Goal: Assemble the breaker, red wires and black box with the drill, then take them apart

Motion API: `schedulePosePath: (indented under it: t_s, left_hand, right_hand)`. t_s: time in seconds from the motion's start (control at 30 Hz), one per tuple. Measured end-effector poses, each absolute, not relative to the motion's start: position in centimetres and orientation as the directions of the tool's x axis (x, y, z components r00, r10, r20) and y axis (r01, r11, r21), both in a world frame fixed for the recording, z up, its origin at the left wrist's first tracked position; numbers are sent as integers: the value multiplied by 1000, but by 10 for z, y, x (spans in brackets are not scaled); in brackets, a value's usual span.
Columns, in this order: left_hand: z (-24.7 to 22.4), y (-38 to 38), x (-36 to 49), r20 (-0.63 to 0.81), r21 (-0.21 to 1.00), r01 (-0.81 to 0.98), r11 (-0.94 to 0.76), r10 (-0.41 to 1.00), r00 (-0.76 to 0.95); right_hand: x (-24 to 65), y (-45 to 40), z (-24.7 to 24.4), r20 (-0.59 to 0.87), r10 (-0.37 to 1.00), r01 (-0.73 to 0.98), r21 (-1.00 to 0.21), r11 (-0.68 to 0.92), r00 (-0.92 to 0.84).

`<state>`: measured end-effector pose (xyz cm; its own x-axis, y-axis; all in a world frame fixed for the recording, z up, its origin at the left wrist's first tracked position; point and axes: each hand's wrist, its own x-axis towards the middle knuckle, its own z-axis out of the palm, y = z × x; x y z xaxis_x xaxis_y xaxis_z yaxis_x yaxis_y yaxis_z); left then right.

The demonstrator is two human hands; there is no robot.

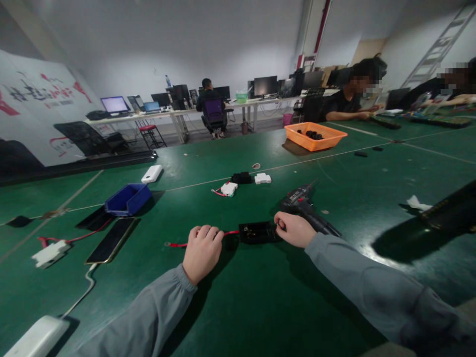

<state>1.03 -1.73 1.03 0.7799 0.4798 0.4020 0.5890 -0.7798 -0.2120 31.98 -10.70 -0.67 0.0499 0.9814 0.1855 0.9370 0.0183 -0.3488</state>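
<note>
A smooth, glossy counter [230, 307] gleams before me under a black plastic case [256, 233], metal-tipped red wire [178, 245], glass-faced phone [111, 241] and orange plastic basket [318, 145]; the grey cloth sleeves [357, 272] look matt.

The green table [238, 307] is loaded with items. A drill [297, 199] is laid on it; just left of the drill, a black box [256, 233] is held on or just above the surface. Beyond and left of the drill, two white blocks [263, 178] are placed. Well beyond it, an orange basket [316, 144] is set; far to its left, a blue bin [138, 202] and a phone [111, 241].
</note>
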Motion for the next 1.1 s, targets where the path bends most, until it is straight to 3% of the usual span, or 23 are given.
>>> schedulePosePath:
  t_s: [0.63, 0.87, 1.1]
  left_hand:
    - [9, -16, 10, 410, -211, 593, -777, 480, 775]
    - [9, -16, 10, 413, -209, 593, -777, 480, 774]
    - [9, -17, 9, 400, -208, 597, -775, 489, 775]
  right_hand:
    - [322, -105, -14, 234, 968, 917, -399, 16, 85]
    - [323, -102, -16, 289, 957, 907, -401, 129, -9]
    - [317, -108, -7, 341, 940, 904, -407, 130, 18]
